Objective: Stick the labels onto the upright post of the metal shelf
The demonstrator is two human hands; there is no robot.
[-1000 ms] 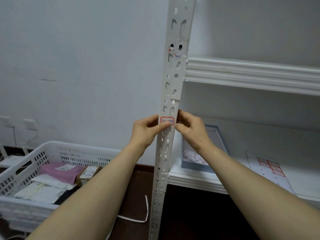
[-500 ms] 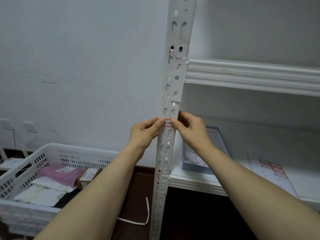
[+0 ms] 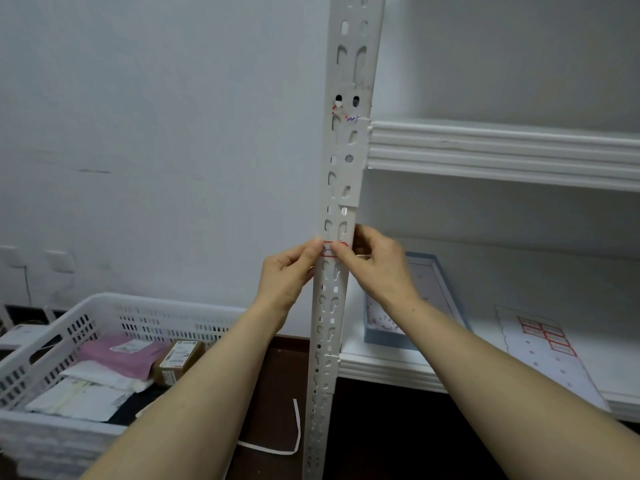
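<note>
Label (image 3: pixel 333 250) sits across the front of the post (image 3: pixel 346 168). Your left hand (image 3: pixel 285 275) and right hand (image 3: pixel 375 265) each pinch one end against the metal, thumbs in front. Step in hand, I judge: fixing it down. Next, smooth it flat before you let go.

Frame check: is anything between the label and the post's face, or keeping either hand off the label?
Nothing visible. The label already lies flat on the front of the upright post. The thumbs of the left hand and right hand press directly on its two ends.
</note>
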